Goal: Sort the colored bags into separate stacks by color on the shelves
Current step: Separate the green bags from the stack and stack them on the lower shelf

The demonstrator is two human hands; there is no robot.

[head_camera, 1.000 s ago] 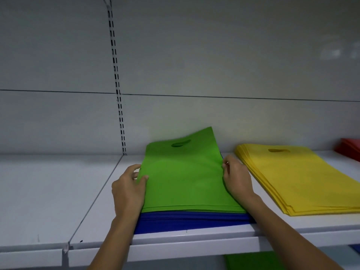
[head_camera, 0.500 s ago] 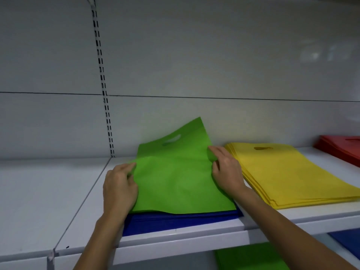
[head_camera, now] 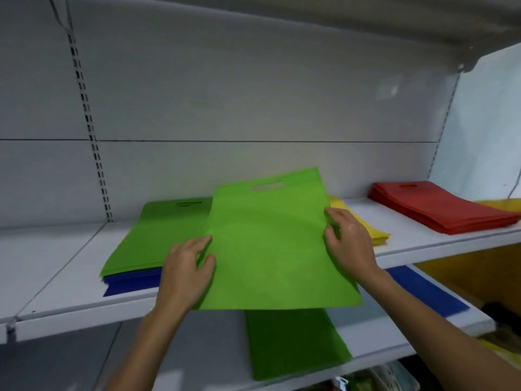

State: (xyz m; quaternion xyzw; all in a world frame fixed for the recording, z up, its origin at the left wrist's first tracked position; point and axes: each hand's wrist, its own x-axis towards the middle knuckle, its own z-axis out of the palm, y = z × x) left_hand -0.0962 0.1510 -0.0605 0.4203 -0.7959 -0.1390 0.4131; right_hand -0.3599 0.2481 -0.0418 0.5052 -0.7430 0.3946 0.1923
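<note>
A green bag with a cut-out handle hangs in the air in front of the upper shelf. My left hand pinches its left edge and my right hand grips its right edge. Behind it to the left, more green bags lie on a blue stack. The yellow stack is mostly hidden behind my right hand. A red stack lies at the shelf's right end. Another green bag lies on the lower shelf.
A blue bag lies on the lower shelf at the right. A slotted upright runs up the back wall. Bare white shelf stretches left of the green pile. Another shelf hangs overhead.
Both hands have lifted the top green bag off the pile and carried it right and toward me. More green bags now show beneath where it lay. The view has shifted right.
</note>
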